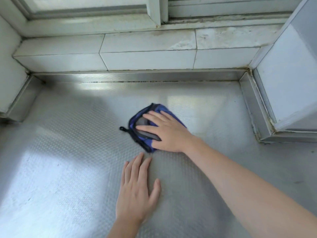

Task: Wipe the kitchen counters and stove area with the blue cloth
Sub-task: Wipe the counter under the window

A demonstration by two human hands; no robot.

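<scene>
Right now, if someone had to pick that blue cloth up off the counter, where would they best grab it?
Probably by the little black loop sticking out at the left corner of the blue cloth, coming from the left. That side lies bare, while the right hand presses flat on the rest.

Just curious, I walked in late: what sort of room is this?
Probably a kitchen: a textured steel counter with raised steel edging, a white tiled ledge under a window, and the right hand pressing a blue cloth flat.
</scene>
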